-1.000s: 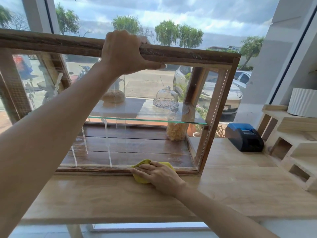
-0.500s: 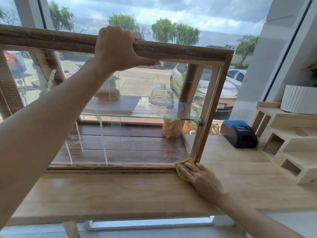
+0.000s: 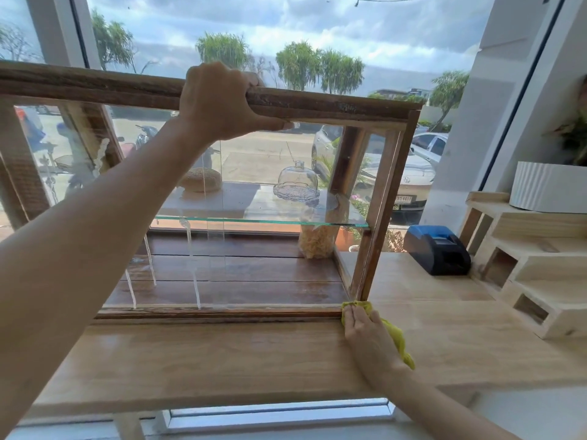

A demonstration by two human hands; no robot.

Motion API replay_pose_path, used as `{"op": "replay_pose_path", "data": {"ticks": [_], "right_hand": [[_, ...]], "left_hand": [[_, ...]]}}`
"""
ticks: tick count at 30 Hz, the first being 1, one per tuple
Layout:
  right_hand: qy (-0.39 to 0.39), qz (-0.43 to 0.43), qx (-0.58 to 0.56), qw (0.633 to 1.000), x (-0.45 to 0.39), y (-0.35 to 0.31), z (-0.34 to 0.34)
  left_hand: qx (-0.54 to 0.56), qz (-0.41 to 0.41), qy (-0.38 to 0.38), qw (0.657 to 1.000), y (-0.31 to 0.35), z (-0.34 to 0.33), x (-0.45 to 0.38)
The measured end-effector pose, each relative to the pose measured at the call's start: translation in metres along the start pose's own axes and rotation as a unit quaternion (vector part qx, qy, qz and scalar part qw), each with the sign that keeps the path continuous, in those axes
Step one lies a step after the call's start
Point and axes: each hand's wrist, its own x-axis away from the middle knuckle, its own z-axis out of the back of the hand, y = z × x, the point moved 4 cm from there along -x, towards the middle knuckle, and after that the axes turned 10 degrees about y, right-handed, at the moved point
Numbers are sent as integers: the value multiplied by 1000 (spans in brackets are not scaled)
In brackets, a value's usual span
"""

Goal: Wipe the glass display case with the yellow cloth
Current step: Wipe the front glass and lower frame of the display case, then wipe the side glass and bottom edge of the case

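The glass display case (image 3: 386, 198) is a wooden-framed box with glass panes and a glass shelf, standing on a pale wooden counter (image 3: 222, 357). My left hand (image 3: 219, 101) grips the case's top front rail. My right hand (image 3: 370, 336) lies flat on the yellow cloth (image 3: 397, 338) and presses it on the counter at the case's lower right front corner. Most of the cloth is hidden under that hand. White streaks run down the front pane.
Inside the case are a glass dome (image 3: 297, 182), a round loaf (image 3: 201, 179) and a jar of yellow pieces (image 3: 316, 241). A blue and black receipt printer (image 3: 436, 249) sits to the right, beside a stepped wooden rack (image 3: 527, 258) with a white ribbed pot (image 3: 549, 187). Windows stand behind.
My right hand has slid the cloth rightward along the case's bottom front rail, from the middle to the lower right corner. My left hand has kept its hold on the top rail.
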Motion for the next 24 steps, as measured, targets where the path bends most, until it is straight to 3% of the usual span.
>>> {"op": "replay_pose_path", "data": {"ticks": [5,9,12,14,19,24], "right_hand": [[17,-86,-81,993,-17,3,18],[-16,-102,-129,986,-5,-1,15],[-21,-156,-225,961,1,4,21],[7,-221,-352,909,-1,7,33],[20,-327,-637,698,-22,-5,76],[47,-356,-772,524,-53,-47,112]], "left_hand": [[-5,8,-3,1000,-3,-4,0],[-6,15,-8,1000,-4,-6,-1],[-1,13,-26,1000,-3,-5,-2],[5,6,-49,999,-5,-3,-2],[8,-29,-113,993,-16,2,-3],[8,-47,-112,993,-39,11,5]]}}
